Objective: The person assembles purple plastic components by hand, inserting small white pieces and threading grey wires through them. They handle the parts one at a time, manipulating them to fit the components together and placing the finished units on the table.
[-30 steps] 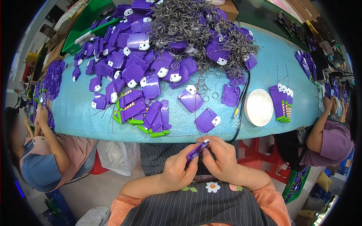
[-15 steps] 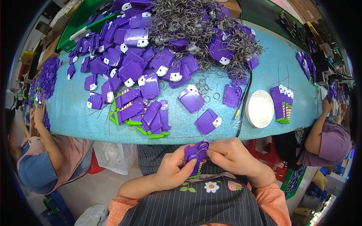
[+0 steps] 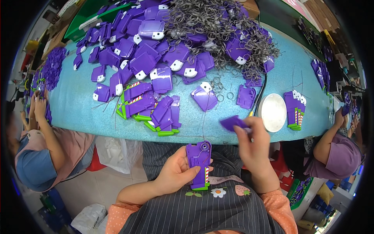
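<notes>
In front of my apron, my left hand (image 3: 180, 168) grips a purple plastic housing half (image 3: 196, 156) with its inner side up. A round boss sits near its top, a red-and-white striped strip runs along one side, and its lower end is green. A thin wire rises from the top. Over the table's front edge, my right hand (image 3: 255, 146) pinches a purple plastic cover (image 3: 231, 123), smeared by motion. Just beyond lies another purple cover (image 3: 204, 99) with a white corner.
Purple covers (image 3: 144, 64) and grey rings (image 3: 202, 19) are heaped at the back. Green-ended purple parts (image 3: 136, 103) lie left of centre. To the right are a white round dish (image 3: 272, 113), a black cable (image 3: 261, 93) and several wired assemblies (image 3: 295, 107). People sit at both sides.
My right hand has left the housing half, reached forward and lifted the nearest purple cover off the table. My left hand still holds the housing half, now tilted to show its inner side.
</notes>
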A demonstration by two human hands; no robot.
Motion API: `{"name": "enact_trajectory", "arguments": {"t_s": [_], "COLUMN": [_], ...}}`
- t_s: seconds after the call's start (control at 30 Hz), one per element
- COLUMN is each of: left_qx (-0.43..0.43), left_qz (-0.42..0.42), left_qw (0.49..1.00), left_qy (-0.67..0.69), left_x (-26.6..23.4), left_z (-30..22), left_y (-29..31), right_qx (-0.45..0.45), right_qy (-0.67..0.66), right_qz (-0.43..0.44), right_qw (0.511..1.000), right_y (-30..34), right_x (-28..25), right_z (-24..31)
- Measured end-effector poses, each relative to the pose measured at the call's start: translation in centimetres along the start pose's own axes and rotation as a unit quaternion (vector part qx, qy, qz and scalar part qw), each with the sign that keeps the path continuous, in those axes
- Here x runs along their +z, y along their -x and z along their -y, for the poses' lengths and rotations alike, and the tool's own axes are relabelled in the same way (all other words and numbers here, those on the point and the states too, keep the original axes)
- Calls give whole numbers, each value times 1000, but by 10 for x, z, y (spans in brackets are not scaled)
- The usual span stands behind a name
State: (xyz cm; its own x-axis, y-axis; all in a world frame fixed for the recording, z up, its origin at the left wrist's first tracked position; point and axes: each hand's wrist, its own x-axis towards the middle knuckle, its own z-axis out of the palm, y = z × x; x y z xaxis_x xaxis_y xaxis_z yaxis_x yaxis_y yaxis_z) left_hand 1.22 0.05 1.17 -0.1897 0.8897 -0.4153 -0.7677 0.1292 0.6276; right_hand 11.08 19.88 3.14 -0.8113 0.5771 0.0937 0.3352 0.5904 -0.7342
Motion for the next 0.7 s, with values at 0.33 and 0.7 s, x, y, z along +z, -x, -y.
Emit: {"name": "enact_trajectory", "arguments": {"t_s": [0.33, 0.7], "left_qx": [-1, -25], "left_qz": [33, 25], "left_qw": [999, 992], "left_qy": [-41, -117], "left_x": [9, 9], "left_z": [1, -1], "left_y": [-5, -3], "right_qx": [111, 112], "right_qy": [-408, -352], "right_qz": [246, 244], "right_qw": [872, 897], "right_y": [20, 18], "right_x": [12, 20], "right_z": [-6, 2]}}
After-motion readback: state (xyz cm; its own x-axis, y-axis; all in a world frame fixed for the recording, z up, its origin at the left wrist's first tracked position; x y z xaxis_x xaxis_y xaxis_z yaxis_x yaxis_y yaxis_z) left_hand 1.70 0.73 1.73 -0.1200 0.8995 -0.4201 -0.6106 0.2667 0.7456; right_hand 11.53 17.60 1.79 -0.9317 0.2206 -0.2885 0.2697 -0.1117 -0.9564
